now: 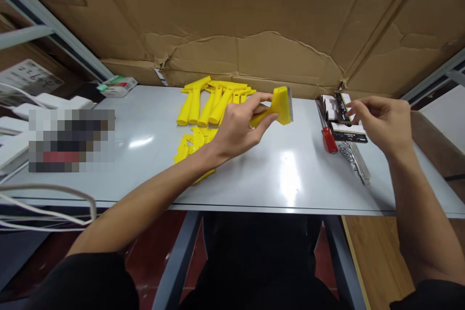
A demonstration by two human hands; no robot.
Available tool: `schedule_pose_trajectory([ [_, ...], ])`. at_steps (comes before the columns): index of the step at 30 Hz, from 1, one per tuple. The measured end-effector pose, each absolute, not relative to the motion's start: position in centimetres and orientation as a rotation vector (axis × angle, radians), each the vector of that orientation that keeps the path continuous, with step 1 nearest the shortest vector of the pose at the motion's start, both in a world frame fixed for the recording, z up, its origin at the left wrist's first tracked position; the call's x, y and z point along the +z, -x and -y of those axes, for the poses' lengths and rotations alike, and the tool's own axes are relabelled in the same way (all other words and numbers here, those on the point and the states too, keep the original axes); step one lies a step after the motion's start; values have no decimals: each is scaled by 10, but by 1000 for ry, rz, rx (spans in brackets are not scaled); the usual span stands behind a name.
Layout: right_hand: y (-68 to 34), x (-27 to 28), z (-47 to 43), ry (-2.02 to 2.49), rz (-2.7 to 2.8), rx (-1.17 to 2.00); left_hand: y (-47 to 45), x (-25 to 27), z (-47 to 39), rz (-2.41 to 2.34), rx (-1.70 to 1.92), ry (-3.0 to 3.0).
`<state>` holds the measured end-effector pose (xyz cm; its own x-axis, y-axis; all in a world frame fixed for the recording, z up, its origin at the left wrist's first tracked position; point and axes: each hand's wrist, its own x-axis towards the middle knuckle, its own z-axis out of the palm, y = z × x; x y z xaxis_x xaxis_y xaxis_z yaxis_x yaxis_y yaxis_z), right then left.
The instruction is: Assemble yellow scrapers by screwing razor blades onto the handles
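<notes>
Scraper pinched in left hand, metal edge probably kept clear.
Right hand curled at black packets, grip unclear; screwdriver left of it, likely handy.

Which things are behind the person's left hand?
Behind the left hand, yellow T-shaped handles and smaller yellow pieces can be seen, partly covered. What the hand itself hides cannot be told.

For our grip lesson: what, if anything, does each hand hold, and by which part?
The left hand holds a yellow scraper by its handle. The right hand is near a black packet; whether it holds anything cannot be told.
</notes>
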<state>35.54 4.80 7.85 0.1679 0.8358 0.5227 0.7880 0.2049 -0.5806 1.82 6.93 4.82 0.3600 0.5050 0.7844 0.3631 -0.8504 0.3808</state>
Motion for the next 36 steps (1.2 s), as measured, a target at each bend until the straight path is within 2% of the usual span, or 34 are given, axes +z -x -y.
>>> schedule_pose_trajectory([
  [3,-380,78,-50,1665,1987,-106,-16,36,-74,-579,1536,-3033],
  [6,-401,73,-59,1582,2446,45,-12,23,-68,-305,1345,-3433],
  [8,-412,72,-64,1552,2549,130,-8,17,-60,-219,1293,-3540],
  [13,-409,81,-56,1628,2372,76,-1,15,-50,-180,1159,-3608],
  [18,-377,83,-37,1567,2603,100,-2,17,-49,-177,1158,-3646],
  [23,-404,71,-31,1930,2462,-42,0,13,-50,-163,1180,-3693],
  [27,-424,47,-27,2133,2502,134,0,10,-49,-152,1172,-3702],
  [36,-412,31,-25,2078,2422,149,-4,7,-49,-117,1200,-3672],
])
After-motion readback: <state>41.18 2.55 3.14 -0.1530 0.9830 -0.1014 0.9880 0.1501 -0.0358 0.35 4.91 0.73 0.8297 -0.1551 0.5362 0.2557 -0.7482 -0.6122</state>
